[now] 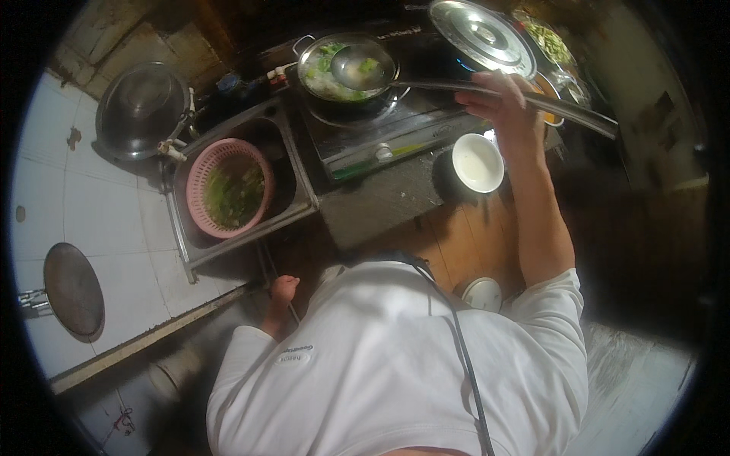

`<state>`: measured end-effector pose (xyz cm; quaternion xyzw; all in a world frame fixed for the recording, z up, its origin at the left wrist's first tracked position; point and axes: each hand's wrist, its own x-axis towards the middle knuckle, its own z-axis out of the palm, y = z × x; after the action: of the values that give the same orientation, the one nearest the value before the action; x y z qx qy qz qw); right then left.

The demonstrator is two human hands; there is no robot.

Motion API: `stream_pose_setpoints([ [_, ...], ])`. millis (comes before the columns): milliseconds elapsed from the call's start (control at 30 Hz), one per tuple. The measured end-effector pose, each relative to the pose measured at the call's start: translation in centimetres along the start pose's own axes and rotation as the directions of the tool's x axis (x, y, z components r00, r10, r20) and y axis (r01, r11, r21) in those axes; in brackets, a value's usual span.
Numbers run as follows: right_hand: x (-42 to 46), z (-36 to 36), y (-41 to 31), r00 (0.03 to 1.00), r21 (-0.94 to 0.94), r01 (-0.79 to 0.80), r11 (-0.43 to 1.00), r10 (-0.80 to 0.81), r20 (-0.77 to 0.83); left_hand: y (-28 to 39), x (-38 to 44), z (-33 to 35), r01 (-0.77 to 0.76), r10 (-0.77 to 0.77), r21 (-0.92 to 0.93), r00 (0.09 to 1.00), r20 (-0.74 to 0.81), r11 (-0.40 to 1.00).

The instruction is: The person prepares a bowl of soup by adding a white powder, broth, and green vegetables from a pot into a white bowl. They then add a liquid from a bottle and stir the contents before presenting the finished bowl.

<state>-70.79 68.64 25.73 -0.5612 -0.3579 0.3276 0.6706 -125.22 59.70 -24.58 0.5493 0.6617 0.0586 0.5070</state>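
Observation:
My right hand (pixel 502 100) is closed around the long handle of a metal ladle (pixel 365 67). The ladle's bowl, with some liquid and a green piece in it, is over a metal pot (pixel 319 91) that holds pale broth and green leaves. The pot stands on a gas stove (pixel 393 134). A white bowl (pixel 478 163) with a little pale content sits below my right hand, near the counter edge. My left hand (pixel 285 288) hangs low beside my body near the counter edge, its fingers curled; nothing shows in it.
A pink plastic basket (pixel 197 188) of leafy greens stands in the metal sink (pixel 285 142). A large metal basin (pixel 142 111) leans at the tiled wall. A metal lid (pixel 485 34) lies behind the stove's right side, near a dish of chopped greens (pixel 547 43) and an orange-filled pot (pixel 550 97).

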Motion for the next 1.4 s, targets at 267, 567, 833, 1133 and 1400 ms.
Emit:
stream_pose_setpoints([
  [267,-7.2,-11.7,-3.0,0.989,0.019,0.13,0.991,-0.128,-0.077,5.3,1.6,0.6,0.185,-0.183,-0.024,0.98,0.08,0.982],
  [567,-14.1,-17.8,1.6,0.969,-0.461,0.008,0.887,-0.121,-0.217,11.4,0.4,1.1,0.156,-0.168,0.108,0.979,0.117,0.982],
  [833,-15.9,-18.7,3.7,0.919,-0.804,0.391,0.449,-0.24,0.313,11.5,0.9,1.3,0.121,-0.145,0.185,0.983,0.117,0.975],
  [1133,-15.8,-19.0,2.0,0.752,-0.742,0.658,0.129,-0.169,0.637,12.2,0.1,2.0,0.11,-0.134,0.187,0.983,0.125,0.976],
  [1400,-11.0,-12.6,-0.2,0.563,-0.571,0.803,0.172,-0.534,0.631,5.8,1.2,2.6,0.142,-0.146,0.152,0.989,0.016,0.978],
])
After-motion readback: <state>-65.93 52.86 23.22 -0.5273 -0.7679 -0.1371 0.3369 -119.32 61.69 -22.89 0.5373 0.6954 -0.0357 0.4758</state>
